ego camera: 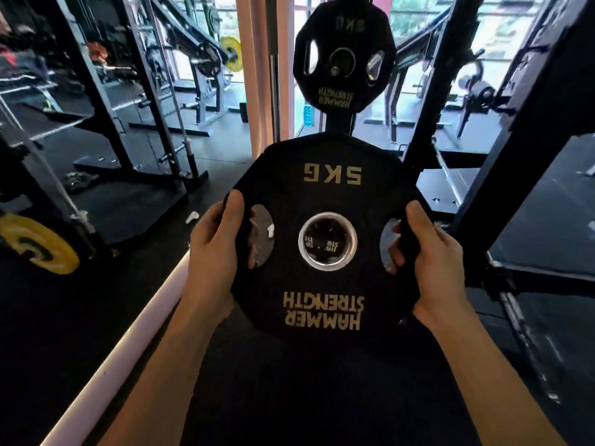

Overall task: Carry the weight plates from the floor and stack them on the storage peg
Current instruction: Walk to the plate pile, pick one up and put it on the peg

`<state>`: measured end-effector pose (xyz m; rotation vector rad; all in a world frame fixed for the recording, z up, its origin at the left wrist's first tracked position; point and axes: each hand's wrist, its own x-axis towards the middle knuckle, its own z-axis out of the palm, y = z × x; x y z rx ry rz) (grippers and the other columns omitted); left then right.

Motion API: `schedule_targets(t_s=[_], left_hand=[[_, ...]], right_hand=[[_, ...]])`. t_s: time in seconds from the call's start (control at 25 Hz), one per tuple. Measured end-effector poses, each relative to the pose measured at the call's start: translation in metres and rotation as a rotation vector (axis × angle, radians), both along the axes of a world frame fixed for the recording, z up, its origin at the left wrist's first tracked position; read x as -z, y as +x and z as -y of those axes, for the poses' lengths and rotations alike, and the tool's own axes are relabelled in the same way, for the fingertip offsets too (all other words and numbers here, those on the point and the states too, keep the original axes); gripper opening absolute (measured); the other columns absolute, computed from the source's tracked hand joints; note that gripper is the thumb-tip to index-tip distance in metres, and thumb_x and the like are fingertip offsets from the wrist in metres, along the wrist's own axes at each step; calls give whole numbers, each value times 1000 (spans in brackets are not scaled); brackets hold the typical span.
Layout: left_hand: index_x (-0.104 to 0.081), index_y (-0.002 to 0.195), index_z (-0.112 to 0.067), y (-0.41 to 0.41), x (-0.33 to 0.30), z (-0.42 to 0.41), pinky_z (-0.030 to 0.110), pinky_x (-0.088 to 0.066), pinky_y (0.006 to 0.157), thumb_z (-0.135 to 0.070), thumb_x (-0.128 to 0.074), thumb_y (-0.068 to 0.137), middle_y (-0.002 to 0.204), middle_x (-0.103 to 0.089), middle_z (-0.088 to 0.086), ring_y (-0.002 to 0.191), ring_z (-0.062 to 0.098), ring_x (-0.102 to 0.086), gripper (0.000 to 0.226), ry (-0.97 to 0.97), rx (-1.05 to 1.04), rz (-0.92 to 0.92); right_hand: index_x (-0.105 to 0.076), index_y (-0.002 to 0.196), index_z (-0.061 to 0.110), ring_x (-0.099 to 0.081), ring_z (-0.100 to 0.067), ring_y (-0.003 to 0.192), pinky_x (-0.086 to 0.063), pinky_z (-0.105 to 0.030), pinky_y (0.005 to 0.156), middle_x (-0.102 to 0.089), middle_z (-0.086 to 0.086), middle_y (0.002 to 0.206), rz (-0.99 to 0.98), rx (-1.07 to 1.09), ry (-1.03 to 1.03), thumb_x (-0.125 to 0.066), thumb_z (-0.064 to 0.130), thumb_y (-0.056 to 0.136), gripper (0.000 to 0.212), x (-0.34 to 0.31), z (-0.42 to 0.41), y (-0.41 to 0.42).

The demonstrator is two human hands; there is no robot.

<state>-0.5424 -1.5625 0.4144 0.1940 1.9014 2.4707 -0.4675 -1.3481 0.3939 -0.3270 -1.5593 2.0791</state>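
Yellow plate (38, 244) low left; squat rack (96, 101) behind.

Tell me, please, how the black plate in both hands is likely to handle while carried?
The black plate is marked 5KG, so probably dense for its size. It looks rigid. The left hand and right hand grip through cut-outs, so slipping seems unlikely.
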Motion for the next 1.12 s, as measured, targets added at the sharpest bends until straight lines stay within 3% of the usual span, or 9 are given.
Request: schedule_targets(t_s=[0.24, 0.4, 0.68, 0.88, 1.12], left_hand=[[-65, 85, -16, -93, -37, -44, 15, -40, 45, -40, -53, 96, 59, -60, -8, 44, 4, -52, 29, 60, 42, -126], [-60, 80, -11, -160, -62, -68, 20, -34, 42, -44, -54, 94, 58, -53, 4, 40, 12, -43, 36, 89, 49, -204], [-60, 53, -23, -251, -111, -104, 20, -30, 40, -37, -46, 100, 45, -49, 1, 34, 12, -39, 50, 133, 152, -372], [-57, 72, -14, -311, -120, -125, 21, -31, 39, -44, -55, 95, 53, -47, 5, 36, 15, -37, 39, 112, 132, -352], [-56, 79, -9, -345, -107, -150, 23, -32, 39, -55, -55, 87, 57, -45, 11, 37, 17, -37, 47, 106, 178, -338]], right_hand=[[-59, 75, 10, -43, -20, 47, -42, -27, 47, -45, -6, 49, -18, 148, 37, -65, 51, 82, 42, -45, -35, -73], [-60, 75, 11, -43, -20, 46, -40, -28, 49, -45, -5, 48, -70, 190, 69, -62, 48, 87, 39, -78, -54, -128], [-58, 72, 12, -43, -18, 42, -39, -25, 43, -46, -6, 51, -154, 244, 56, -65, 48, 85, 39, -121, -78, -218], [-57, 66, 15, -43, -18, 44, -38, -29, 49, -49, -4, 51, -152, 277, 132, -62, 50, 88, 41, -133, -97, -261], [-57, 66, 14, -41, -18, 47, -36, -27, 47, -49, -6, 53, -139, 303, 133, -62, 49, 89, 42, -122, -118, -293]])
